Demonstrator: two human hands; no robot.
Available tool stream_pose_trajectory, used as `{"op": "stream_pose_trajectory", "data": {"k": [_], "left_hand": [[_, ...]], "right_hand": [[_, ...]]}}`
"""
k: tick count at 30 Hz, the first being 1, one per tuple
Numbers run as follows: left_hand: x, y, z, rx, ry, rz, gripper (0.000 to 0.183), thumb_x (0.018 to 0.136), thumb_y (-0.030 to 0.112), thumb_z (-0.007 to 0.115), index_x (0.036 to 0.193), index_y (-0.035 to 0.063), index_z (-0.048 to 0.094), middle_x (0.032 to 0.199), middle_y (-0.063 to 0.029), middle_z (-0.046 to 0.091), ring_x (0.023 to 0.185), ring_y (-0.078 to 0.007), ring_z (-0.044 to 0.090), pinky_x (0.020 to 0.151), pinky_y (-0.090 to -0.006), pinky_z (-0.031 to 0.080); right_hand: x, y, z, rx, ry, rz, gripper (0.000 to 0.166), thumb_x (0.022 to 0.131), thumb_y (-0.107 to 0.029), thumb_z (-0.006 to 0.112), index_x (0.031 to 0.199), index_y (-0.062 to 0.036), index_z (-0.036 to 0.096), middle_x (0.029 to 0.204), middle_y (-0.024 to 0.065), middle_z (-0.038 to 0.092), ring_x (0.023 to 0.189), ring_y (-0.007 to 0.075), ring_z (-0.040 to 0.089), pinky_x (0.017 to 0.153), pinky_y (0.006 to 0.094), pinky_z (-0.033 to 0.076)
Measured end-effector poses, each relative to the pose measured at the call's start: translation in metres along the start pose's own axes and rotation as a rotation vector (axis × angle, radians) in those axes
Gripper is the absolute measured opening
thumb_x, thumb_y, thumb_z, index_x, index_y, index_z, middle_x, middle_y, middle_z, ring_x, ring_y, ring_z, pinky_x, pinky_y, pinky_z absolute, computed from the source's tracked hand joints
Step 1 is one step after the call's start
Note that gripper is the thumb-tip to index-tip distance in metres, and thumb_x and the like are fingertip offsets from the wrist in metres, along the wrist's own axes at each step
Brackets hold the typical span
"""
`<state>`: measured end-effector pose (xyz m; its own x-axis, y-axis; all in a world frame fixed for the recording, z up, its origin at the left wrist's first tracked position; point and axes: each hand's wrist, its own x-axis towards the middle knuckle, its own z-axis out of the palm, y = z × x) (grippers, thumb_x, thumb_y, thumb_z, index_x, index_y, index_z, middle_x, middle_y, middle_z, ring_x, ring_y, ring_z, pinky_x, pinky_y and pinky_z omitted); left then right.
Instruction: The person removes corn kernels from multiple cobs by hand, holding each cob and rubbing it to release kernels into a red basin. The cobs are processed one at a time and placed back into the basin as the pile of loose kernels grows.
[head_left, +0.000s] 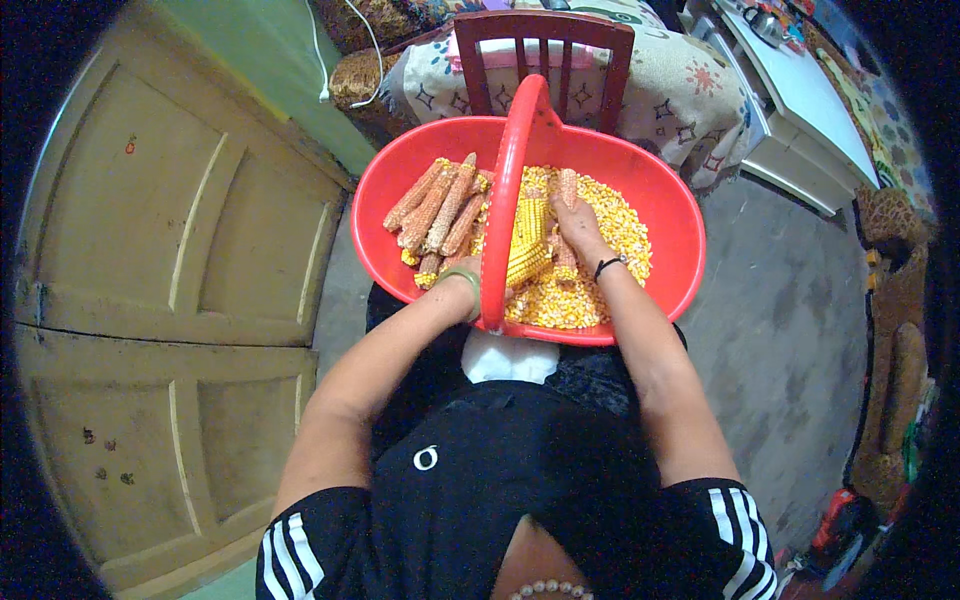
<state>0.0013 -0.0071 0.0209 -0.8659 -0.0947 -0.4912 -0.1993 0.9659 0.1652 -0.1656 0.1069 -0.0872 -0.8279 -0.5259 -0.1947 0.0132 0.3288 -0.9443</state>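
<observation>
A red plastic basket (679, 225) with an arched handle rests on my lap. Stripped corn cobs (437, 202) are piled in its left part, and loose yellow kernels (622, 225) cover the middle and right. My right hand (577, 221) is closed around a bare corn cob (568, 187) that points away from me. My left hand (472, 266), partly hidden behind the handle, is at the near end of a yellow corn ear (528, 262); its fingers are hidden, so its grip cannot be told. Another ear with kernels (531, 217) lies just beyond, and a stripped cob (564, 255) is below my right hand.
A dark red wooden chair (544, 34) stands beyond the basket, before a table with a patterned cloth (652, 97). A wooden door (172, 210) is on the left. At the upper right is a white cabinet (817, 97) with a kettle (763, 26) on top.
</observation>
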Motion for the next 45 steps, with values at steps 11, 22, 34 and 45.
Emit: {"op": "stream_pose_trajectory", "data": {"k": [11,22,34,45], "left_hand": [[-0.01,-0.003,0.02,-0.056,0.153,-0.012,0.034,0.07,0.025,0.06,0.095,0.0031,0.061,0.094,-0.0192,0.062,0.089,-0.0315,0.061,0.078,-0.0402,0.049],[-0.013,-0.007,0.005,-0.075,0.123,-0.009,0.047,0.074,0.027,0.057,0.109,-0.0021,0.045,0.094,-0.0214,0.062,0.09,-0.0318,0.061,0.077,-0.0396,0.048],[0.004,0.005,0.014,-0.171,0.193,0.025,0.03,0.077,0.024,0.049,0.096,0.0035,0.061,0.091,-0.0209,0.062,0.086,-0.0325,0.061,0.075,-0.0413,0.048],[0.011,0.004,0.028,-0.358,0.351,0.079,0.036,0.077,0.029,0.056,0.1,0.0025,0.053,0.091,-0.0202,0.06,0.085,-0.0335,0.06,0.074,-0.043,0.047]], "right_hand": [[-0.07,-0.056,0.023,-0.594,-0.046,-0.299,0.032,0.08,-0.026,0.056,0.086,0.0049,0.049,0.078,0.0297,0.057,0.076,0.0422,0.058,0.065,0.0465,0.046],[-0.026,-0.041,0.01,-0.064,-0.038,-0.094,0.051,0.088,-0.043,0.042,0.107,0.0037,0.05,0.087,0.0249,0.059,0.076,0.0327,0.062,0.065,0.0393,0.049],[-0.062,-0.05,0.009,-0.65,0.035,-0.476,0.03,0.078,-0.02,0.057,0.092,0.0052,0.049,0.08,0.0274,0.056,0.077,0.0419,0.056,0.068,0.0463,0.045],[-0.015,-0.021,-0.003,-0.213,0.073,-0.048,0.045,0.088,-0.038,0.042,0.107,0.0014,0.052,0.08,0.0231,0.06,0.074,0.0374,0.059,0.067,0.0421,0.046]]}}
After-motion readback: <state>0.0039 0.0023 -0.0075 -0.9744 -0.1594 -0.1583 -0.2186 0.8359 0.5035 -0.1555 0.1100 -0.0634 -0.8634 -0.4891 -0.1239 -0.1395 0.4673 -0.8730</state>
